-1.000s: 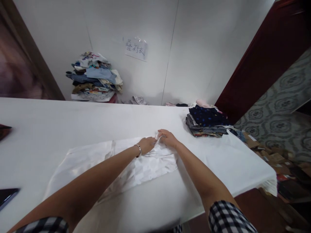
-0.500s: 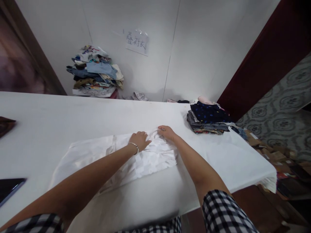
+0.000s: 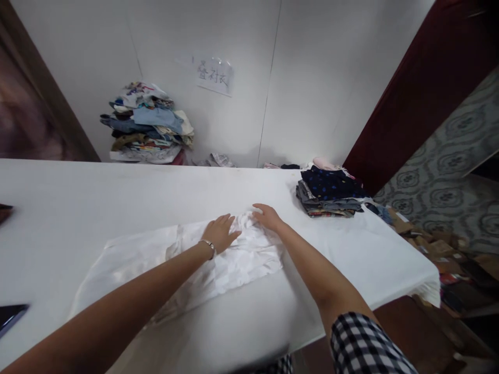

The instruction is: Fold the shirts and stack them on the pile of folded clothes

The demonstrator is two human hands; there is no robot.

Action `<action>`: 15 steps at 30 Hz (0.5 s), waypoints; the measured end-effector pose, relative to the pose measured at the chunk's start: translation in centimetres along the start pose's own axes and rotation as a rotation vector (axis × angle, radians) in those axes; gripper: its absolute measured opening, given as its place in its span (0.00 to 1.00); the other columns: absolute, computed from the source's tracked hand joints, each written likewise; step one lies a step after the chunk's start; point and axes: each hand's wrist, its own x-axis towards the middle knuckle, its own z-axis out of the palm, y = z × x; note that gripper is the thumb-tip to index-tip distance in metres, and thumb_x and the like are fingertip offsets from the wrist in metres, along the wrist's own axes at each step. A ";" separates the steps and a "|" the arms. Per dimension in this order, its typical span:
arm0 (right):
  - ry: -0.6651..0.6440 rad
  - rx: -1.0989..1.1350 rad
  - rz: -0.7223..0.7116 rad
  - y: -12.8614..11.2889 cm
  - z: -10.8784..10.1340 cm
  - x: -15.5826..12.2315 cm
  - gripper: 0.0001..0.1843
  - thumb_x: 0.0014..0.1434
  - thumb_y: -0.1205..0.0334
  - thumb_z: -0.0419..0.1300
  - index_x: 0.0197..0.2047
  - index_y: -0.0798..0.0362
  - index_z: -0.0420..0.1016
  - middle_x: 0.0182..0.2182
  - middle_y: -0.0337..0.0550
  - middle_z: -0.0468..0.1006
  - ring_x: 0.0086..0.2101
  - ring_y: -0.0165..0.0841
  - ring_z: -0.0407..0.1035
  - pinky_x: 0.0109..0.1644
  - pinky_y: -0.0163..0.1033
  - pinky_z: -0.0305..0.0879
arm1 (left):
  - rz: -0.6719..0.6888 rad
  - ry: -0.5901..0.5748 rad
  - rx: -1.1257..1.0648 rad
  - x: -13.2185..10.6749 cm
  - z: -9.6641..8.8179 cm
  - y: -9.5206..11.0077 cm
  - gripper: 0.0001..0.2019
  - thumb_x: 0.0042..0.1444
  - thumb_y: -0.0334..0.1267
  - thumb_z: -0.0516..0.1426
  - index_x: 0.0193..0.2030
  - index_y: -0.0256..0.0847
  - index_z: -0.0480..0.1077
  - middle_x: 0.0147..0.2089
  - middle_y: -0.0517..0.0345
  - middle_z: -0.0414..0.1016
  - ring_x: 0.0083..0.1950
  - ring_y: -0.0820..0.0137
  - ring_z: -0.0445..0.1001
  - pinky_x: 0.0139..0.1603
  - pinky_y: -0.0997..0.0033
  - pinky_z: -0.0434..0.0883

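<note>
A folded white shirt [image 3: 234, 265] lies lengthwise across the white table, with wrinkled, bunched fabric near its far right end. My left hand [image 3: 219, 234] rests palm down on the shirt, fingers extended and thumb apart, a bracelet at the wrist. At the shirt's far right edge, my right hand [image 3: 268, 215] touches the bunched fabric. Its fingers look loosely bent and apart, not pinched on the cloth. The shirt's sleeves and collar are hard to make out.
A stack of folded clothes [image 3: 329, 192] sits on the white table [image 3: 156, 192] at the right. A tall clothes pile [image 3: 150, 124] stands by the back wall. A dark flat device [image 3: 11, 316] lies at the left edge. Cardboard boxes [image 3: 440, 249] are beyond the table's right end.
My right hand's fingers have loosened from the bunched cloth at the shirt's far edge. My left hand's fingers have spread on the shirt. The camera view has shifted slightly.
</note>
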 end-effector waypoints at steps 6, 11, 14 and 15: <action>0.039 0.038 -0.126 0.4 -3.2 -6.5 0.18 0.58 0.60 0.57 0.52 0.48 0.74 0.54 0.45 0.73 0.54 0.37 0.66 0.49 0.42 0.68 | 0.162 -0.092 0.037 -2.0 -0.8 -0.2 0.31 0.60 0.54 0.45 0.66 0.39 0.56 0.71 0.49 0.48 0.71 0.57 0.47 0.67 0.47 0.49; 0.039 0.075 -0.068 1.3 -4.3 -12.0 0.18 0.59 0.58 0.57 0.52 0.47 0.73 0.56 0.46 0.71 0.55 0.37 0.65 0.43 0.39 0.71 | 0.165 -0.179 -0.010 -1.9 -0.8 -0.5 0.31 0.60 0.55 0.44 0.65 0.38 0.58 0.71 0.46 0.50 0.70 0.56 0.50 0.66 0.50 0.54; 0.093 0.046 -0.084 2.2 -4.0 -14.4 0.16 0.59 0.60 0.57 0.49 0.48 0.75 0.53 0.46 0.74 0.55 0.38 0.66 0.53 0.45 0.68 | 0.234 0.009 -0.018 -2.5 -1.5 0.0 0.28 0.61 0.52 0.45 0.62 0.37 0.62 0.69 0.45 0.55 0.69 0.57 0.54 0.66 0.54 0.55; 0.106 0.032 -0.103 2.4 -3.9 -15.0 0.15 0.58 0.61 0.57 0.48 0.49 0.76 0.51 0.47 0.75 0.54 0.38 0.66 0.56 0.46 0.65 | 0.279 0.051 -0.025 -3.0 -1.8 0.5 0.27 0.61 0.51 0.45 0.60 0.36 0.64 0.67 0.44 0.58 0.68 0.57 0.55 0.66 0.54 0.56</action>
